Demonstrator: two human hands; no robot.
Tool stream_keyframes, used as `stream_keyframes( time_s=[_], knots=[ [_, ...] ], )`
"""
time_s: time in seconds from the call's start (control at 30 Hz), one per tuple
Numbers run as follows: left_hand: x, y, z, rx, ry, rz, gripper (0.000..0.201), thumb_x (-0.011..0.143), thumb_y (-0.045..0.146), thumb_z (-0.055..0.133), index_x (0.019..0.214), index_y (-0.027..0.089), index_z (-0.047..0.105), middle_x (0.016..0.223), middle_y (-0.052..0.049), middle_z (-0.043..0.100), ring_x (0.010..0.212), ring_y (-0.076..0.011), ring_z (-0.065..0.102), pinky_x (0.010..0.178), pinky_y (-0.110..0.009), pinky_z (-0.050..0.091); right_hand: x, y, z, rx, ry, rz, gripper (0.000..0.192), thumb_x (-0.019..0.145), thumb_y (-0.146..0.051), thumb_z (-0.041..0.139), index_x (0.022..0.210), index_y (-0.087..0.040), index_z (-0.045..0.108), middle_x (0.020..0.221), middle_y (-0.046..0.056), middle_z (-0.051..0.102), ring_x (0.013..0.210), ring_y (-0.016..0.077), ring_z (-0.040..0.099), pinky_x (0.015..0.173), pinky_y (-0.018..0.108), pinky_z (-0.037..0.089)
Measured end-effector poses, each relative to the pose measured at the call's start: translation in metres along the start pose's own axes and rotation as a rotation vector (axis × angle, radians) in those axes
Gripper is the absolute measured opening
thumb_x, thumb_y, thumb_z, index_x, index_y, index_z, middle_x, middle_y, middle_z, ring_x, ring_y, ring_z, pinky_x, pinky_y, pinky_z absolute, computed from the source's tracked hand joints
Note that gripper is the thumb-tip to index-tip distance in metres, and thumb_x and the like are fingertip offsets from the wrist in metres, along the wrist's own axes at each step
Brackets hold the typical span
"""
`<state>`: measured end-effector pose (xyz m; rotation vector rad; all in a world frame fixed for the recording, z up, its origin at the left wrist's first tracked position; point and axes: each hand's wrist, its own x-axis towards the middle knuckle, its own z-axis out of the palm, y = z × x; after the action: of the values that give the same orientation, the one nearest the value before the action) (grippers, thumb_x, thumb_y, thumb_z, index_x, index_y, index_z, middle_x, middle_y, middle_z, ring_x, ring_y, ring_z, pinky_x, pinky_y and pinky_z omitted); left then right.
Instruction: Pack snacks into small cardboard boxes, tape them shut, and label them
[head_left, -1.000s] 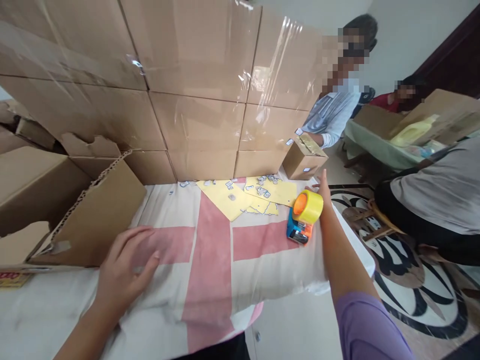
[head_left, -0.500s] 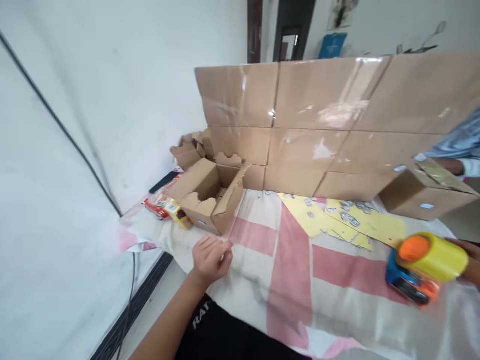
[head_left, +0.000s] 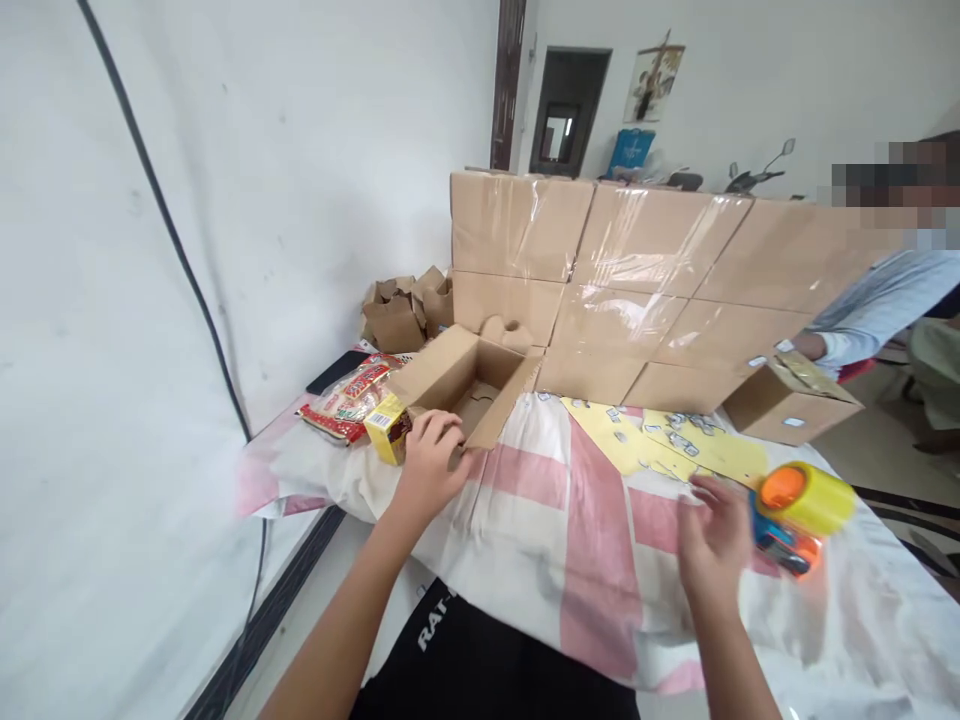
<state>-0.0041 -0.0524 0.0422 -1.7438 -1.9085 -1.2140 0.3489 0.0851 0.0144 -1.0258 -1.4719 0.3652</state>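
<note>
Now the half-curled left hand [head_left: 433,455] has reached the near end of the open brown cardboard box [head_left: 504,408] on the pink-and-white-clothed counter [head_left: 517,540], grip unclear, bringing that box into play, while the right hand [head_left: 712,535], loosely open, hangs empty.

The left forearm [head_left: 352,600] is stretched forward and angled rightward, bare; the left hand [head_left: 429,465] is held palm down, fingers [head_left: 439,425] bent, thumb not clearly made out. The right forearm [head_left: 729,655], also bare, is reached forward, tilted slightly leftward; the right hand [head_left: 716,535] is slightly blurred, fingers loosely curved, thumb [head_left: 687,522] spread. Both hands are held well apart.
</note>
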Motion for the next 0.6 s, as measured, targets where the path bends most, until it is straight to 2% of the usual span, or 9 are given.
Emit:
stream_keyframes(
  time_s=[0.07,0.13,0.17,0.23,0.3,0.37,0.47,0.53,0.6],
  knots=[
    [-0.014,-0.008,-0.009,-0.182,0.03,0.068,0.008,0.089,0.019,0.06,0.084,0.022,0.055,0.118,-0.011,0.063,0.124,-0.0306,0.055,0.104,-0.053,0.048,0.009,-0.016,0.028,0.078,-0.329,-0.112,0.063,0.082,-0.046,0.073,0.137,-0.024,0.051,0.142,0.016,0.055,0.135,0.0364,0.053,0.108,0.062,0.047],
    [-0.028,-0.017,-0.021,-0.337,-0.014,0.105,0.007,0.09,0.019,0.06,0.089,0.023,0.055,0.128,-0.012,0.06,0.136,-0.031,0.051,0.109,-0.052,0.046,0.015,-0.029,0.049,0.161,-0.653,-0.131,0.088,0.075,-0.047,0.081,0.15,-0.025,0.041,0.155,0.017,0.046,0.144,0.0372,0.044,0.114,0.06,0.042],
    [-0.033,-0.021,-0.026,-0.396,-0.051,0.114,0.006,0.09,0.02,0.06,0.091,0.023,0.055,0.133,-0.013,0.059,0.141,-0.0317,0.047,0.112,-0.053,0.045,0.016,-0.032,0.058,0.204,-0.778,-0.103,0.095,0.072,-0.049,0.084,0.152,-0.024,0.039,0.156,0.017,0.046,0.146,0.0379,0.043,0.116,0.059,0.041],
    [-0.038,-0.028,-0.033,-0.471,-0.13,0.117,0.008,0.091,0.021,0.058,0.098,0.024,0.056,0.141,-0.014,0.056,0.146,-0.0324,0.043,0.114,-0.054,0.043,0.011,-0.032,0.069,0.288,-0.91,-0.003,0.095,0.068,-0.054,0.086,0.149,-0.023,0.045,0.149,0.018,0.054,0.141,0.0392,0.049,0.114,0.058,0.045],
    [-0.034,-0.038,-0.037,-0.457,-0.154,0.096,0.023,0.092,0.021,0.054,0.115,0.025,0.057,0.149,-0.016,0.051,0.147,-0.0318,0.042,0.115,-0.054,0.043,0.001,-0.023,0.076,0.361,-0.913,0.116,0.089,0.07,-0.059,0.083,0.144,-0.023,0.05,0.138,0.018,0.063,0.13,0.0389,0.059,0.106,0.055,0.052],
    [-0.025,-0.051,-0.038,-0.3,-0.054,0.005,0.042,0.093,0.024,0.053,0.135,0.024,0.05,0.156,-0.018,0.043,0.149,-0.0323,0.04,0.117,-0.056,0.04,-0.01,-0.01,0.08,0.401,-0.863,0.205,0.081,0.073,-0.063,0.079,0.139,-0.023,0.054,0.125,0.016,0.07,0.116,0.0379,0.068,0.095,0.053,0.059],
    [-0.009,-0.076,-0.04,0.07,0.136,-0.293,0.065,0.087,0.04,0.066,0.146,0.022,0.044,0.156,-0.021,0.042,0.148,-0.0393,0.037,0.119,-0.063,0.032,-0.022,0.002,0.083,0.419,-0.79,0.211,0.078,0.072,-0.064,0.079,0.134,-0.021,0.057,0.114,0.016,0.073,0.107,0.0376,0.071,0.089,0.052,0.061],
    [-0.003,-0.092,-0.042,0.23,0.089,-0.491,0.072,0.083,0.046,0.071,0.146,0.021,0.045,0.152,-0.021,0.045,0.143,-0.0439,0.039,0.115,-0.067,0.033,-0.025,0.001,0.083,0.422,-0.777,0.173,0.082,0.072,-0.062,0.082,0.138,-0.022,0.055,0.118,0.016,0.072,0.113,0.0375,0.069,0.096,0.053,0.059],
    [-0.002,-0.103,-0.043,0.296,-0.003,-0.581,0.073,0.08,0.044,0.073,0.145,0.021,0.048,0.148,-0.021,0.048,0.139,-0.0459,0.042,0.111,-0.068,0.037,-0.026,-0.005,0.082,0.439,-0.77,0.147,0.086,0.074,-0.064,0.08,0.144,-0.024,0.05,0.126,0.016,0.069,0.121,0.037,0.065,0.103,0.054,0.055]
  ],
)
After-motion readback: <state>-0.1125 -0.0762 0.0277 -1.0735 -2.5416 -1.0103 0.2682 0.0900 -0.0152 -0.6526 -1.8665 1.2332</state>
